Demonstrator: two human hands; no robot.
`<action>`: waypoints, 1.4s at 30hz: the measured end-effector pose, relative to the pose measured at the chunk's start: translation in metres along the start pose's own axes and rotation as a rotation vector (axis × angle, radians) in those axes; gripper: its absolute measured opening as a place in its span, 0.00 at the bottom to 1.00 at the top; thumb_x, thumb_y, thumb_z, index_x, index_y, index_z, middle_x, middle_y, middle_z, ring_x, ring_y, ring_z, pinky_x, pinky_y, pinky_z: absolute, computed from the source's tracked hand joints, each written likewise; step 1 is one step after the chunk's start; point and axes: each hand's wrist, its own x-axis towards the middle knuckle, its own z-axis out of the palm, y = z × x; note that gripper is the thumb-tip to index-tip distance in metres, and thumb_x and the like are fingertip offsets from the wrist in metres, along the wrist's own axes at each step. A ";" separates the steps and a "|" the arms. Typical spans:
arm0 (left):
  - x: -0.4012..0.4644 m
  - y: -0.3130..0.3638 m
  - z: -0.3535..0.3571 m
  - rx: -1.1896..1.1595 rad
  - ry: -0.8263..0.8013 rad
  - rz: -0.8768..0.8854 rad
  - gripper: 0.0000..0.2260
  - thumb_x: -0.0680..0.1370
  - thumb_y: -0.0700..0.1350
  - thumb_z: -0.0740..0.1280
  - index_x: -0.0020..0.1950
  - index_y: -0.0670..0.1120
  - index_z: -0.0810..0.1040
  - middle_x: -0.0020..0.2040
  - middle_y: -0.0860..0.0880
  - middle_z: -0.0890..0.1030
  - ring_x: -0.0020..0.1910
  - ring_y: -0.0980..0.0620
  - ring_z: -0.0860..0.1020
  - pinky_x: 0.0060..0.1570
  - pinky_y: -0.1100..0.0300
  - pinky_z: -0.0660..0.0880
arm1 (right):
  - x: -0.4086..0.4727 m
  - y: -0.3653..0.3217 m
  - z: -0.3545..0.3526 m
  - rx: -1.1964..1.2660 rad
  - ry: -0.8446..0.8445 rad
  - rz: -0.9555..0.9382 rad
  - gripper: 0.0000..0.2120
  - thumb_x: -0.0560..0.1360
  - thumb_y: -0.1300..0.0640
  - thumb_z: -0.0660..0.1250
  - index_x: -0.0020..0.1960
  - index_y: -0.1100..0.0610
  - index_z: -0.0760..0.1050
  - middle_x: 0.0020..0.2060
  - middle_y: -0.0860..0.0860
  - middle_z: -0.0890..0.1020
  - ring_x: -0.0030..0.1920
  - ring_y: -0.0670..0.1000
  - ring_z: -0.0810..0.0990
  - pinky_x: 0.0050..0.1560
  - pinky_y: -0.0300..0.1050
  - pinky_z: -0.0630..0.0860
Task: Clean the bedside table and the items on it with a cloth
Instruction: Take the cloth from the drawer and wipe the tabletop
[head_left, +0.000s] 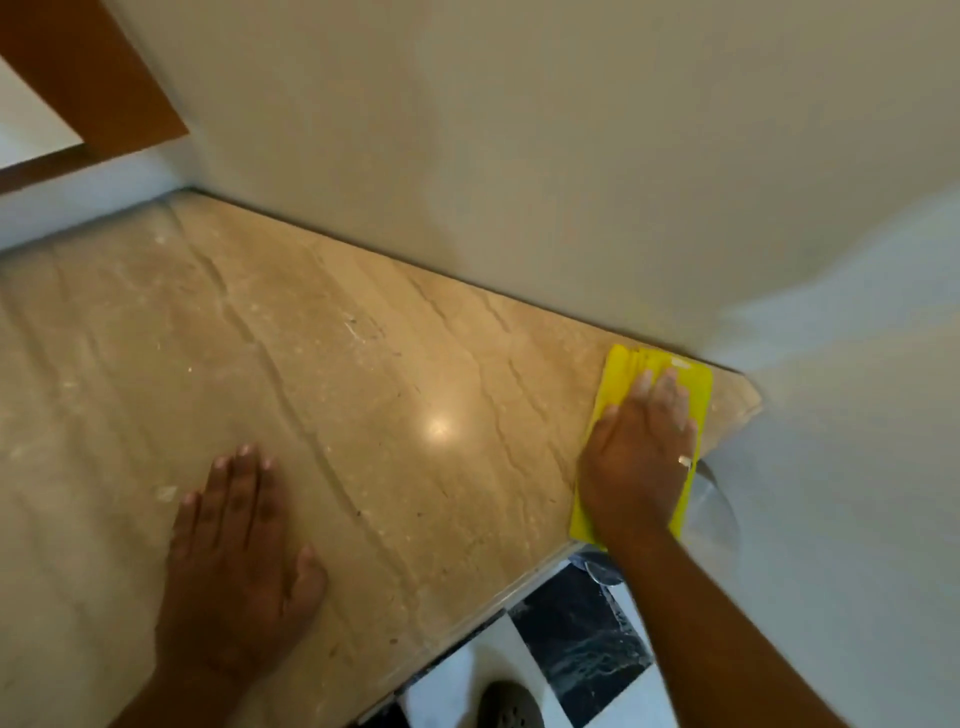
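A beige marble table top (363, 374) fills the middle of the view, with faint dust marks and a light glare on it. A folded yellow cloth (628, 374) lies flat at the table's far right corner, close to the wall. My right hand (639, 457) presses flat on the cloth with fingers spread, a ring on one finger. My left hand (234, 561) rests palm down on the bare marble near the front edge, holding nothing. No other items show on the top.
A cream wall (519, 156) runs along the table's back edge. A wooden frame (104, 78) is at the top left. Below the front edge are black and white floor tiles (571, 654) and a dark shoe (511, 706). A shiny round object (711, 493) peeks out beside the right corner.
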 end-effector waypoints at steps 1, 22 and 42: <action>0.001 0.001 -0.001 0.002 0.003 -0.002 0.37 0.70 0.54 0.57 0.75 0.35 0.63 0.76 0.35 0.63 0.75 0.34 0.61 0.72 0.36 0.56 | -0.009 -0.009 0.000 0.008 -0.001 0.050 0.24 0.80 0.56 0.54 0.74 0.64 0.61 0.75 0.62 0.60 0.76 0.63 0.57 0.74 0.62 0.54; 0.098 0.047 -0.026 0.107 -0.187 0.303 0.36 0.74 0.56 0.45 0.80 0.41 0.48 0.81 0.41 0.47 0.80 0.44 0.45 0.78 0.46 0.45 | -0.017 -0.019 0.006 -0.010 -0.055 0.002 0.25 0.82 0.53 0.50 0.77 0.59 0.55 0.78 0.59 0.54 0.78 0.59 0.50 0.76 0.56 0.47; 0.107 0.038 -0.014 0.028 -0.131 0.312 0.36 0.71 0.56 0.54 0.77 0.40 0.62 0.78 0.41 0.61 0.77 0.39 0.59 0.71 0.38 0.59 | 0.042 0.031 0.003 0.005 0.021 0.023 0.24 0.82 0.56 0.50 0.77 0.57 0.56 0.78 0.55 0.54 0.78 0.55 0.50 0.77 0.52 0.43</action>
